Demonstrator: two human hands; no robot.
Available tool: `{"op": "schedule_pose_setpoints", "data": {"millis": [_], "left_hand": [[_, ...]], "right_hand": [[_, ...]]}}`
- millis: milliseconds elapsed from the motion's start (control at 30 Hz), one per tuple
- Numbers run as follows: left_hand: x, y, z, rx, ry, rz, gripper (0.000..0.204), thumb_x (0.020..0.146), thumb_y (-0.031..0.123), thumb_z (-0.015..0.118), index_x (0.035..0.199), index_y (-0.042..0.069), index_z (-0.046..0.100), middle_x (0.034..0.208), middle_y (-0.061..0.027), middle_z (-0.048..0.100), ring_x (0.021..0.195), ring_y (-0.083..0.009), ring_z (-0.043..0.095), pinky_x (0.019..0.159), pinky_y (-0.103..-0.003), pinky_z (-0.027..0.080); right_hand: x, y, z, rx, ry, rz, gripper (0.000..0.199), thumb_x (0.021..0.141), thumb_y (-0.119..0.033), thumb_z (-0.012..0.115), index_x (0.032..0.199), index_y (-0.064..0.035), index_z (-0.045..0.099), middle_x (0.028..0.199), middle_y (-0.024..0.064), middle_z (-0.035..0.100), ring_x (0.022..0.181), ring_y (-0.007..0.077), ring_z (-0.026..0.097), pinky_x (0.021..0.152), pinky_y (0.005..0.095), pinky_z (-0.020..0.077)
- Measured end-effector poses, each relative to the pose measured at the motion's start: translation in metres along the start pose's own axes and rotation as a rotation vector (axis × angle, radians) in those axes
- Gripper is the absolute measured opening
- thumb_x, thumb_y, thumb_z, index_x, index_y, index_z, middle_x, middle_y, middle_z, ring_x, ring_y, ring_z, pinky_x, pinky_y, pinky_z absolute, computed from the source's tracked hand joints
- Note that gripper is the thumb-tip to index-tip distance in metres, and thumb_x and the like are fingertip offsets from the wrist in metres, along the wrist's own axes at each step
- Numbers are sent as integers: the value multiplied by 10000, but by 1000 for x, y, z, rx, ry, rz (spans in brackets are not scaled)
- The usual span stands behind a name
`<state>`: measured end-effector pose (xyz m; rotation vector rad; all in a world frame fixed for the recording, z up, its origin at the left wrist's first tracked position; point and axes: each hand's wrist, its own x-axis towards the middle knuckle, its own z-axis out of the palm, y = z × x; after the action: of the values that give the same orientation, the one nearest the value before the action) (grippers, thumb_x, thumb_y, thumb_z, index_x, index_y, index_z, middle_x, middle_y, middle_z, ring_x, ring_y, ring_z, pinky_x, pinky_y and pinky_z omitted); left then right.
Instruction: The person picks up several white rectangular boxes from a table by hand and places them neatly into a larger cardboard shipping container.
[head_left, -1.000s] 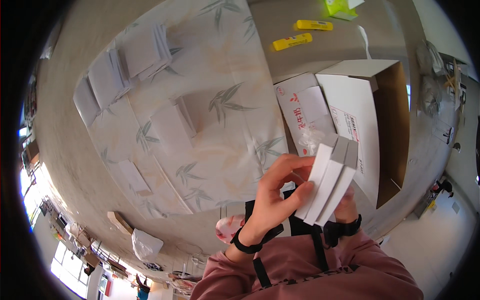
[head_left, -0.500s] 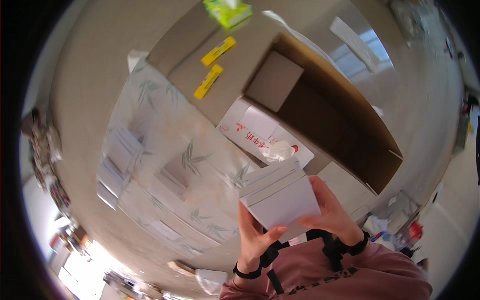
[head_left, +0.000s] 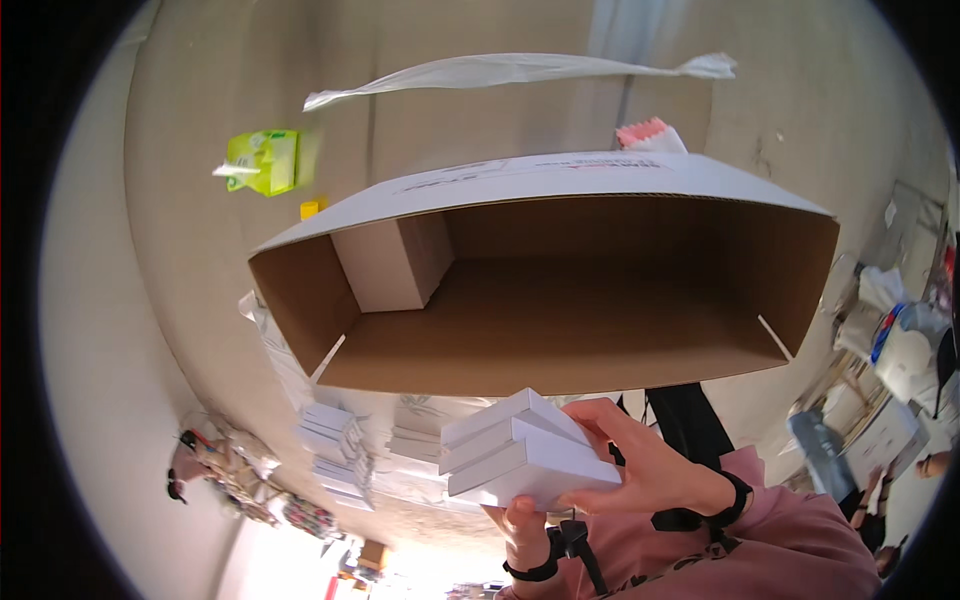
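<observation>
Just in front of my body I hold a small stack of flat white boxes (head_left: 530,455), three layers showing, slightly fanned and tilted. My left hand (head_left: 525,530) supports the stack from below at its near edge, partly hidden behind it. My right hand (head_left: 650,465) grips the stack's right end, fingers curled over the top and thumb along the near side. Directly beyond the stack stands a large open cardboard carton (head_left: 600,310), brown inside. White boxes (head_left: 385,265) stand in its left end.
Left of my hands, more stacked white boxes (head_left: 335,455) lie on a patterned white sheet (head_left: 285,365). Past the carton are a green tissue pack (head_left: 265,162), a yellow item (head_left: 310,210), a pink-and-white wrapper (head_left: 650,135) and a long plastic strip (head_left: 500,72). At right, other people's hands (head_left: 880,475) show.
My view has turned, so the carton now lies across the middle, straight ahead. The held stack is at the carton's near edge, its layers more fanned, and my right hand has shifted over its end.
</observation>
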<state>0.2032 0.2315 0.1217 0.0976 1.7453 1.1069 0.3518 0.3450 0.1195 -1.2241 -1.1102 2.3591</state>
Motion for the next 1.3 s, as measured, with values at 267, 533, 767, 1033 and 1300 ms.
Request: {"op": "schedule_pose_setpoints", "data": {"millis": [267,533,767,1033,1300], "left_hand": [[-1,-31,-21,36,-131,-72,878,654,491,675,1344,40,375,1277,-153,484,1154,-321,496,978,-466,421],[-28,-62,-16,-100,-43,-173,984,590,413,831,1357,38,340,1277,-129,474,1163,-289,491,962,-431,444],[-41,-82,-2,22,-81,-166,945,652,569,663,1366,34,351,1316,-156,460,1197,-325,468,985,-484,412],[-48,-83,10,-35,-139,-223,929,632,528,715,1337,21,385,1265,-146,505,1152,-313,507,954,-475,438],[-51,-73,28,-28,-137,-189,900,620,444,772,1323,23,398,1237,-140,524,1108,-307,539,912,-462,473]], "right_hand": [[-26,54,6,147,109,-60,771,666,-208,803,1281,-2,386,1134,142,487,992,225,517,865,331,410],[-47,72,-12,62,122,-65,764,678,-245,782,1270,0,367,1092,160,505,951,271,561,805,343,459],[-63,84,-28,78,186,-85,745,682,-271,769,1255,-7,374,1035,184,538,898,297,603,785,349,488],[-79,78,-48,137,160,-23,775,659,-240,803,1260,-6,374,1058,145,515,945,233,557,793,320,457],[-85,69,-53,144,170,-23,793,634,-246,830,1251,-1,396,1102,115,485,949,166,507,783,289,416]]}}
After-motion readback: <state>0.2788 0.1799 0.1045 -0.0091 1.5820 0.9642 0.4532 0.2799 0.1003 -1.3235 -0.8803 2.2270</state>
